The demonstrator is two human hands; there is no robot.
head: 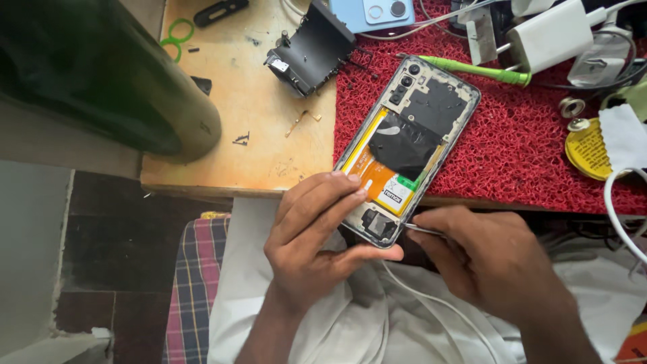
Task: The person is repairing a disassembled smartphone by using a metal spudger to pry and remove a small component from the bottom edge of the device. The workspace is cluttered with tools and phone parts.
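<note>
While the left hand (317, 232) grips the lower end of the opened grey smartphone with its back cover off (404, 145), fingers lie across the orange battery label and the thumb pinches the bottom edge; the phone tilts up and away from the hand, its top end over the red looped-fibre mat (526, 155); the right hand (488, 259) is closed on thin metal tweezers (423, 230) (tip just at the phone's lower right corner); a green-handled screwdriver (472, 69) lies beyond the phone on the mat; a white charger block (552, 34) sits near it; the wooden tabletop (249, 128) is to the left.
</note>
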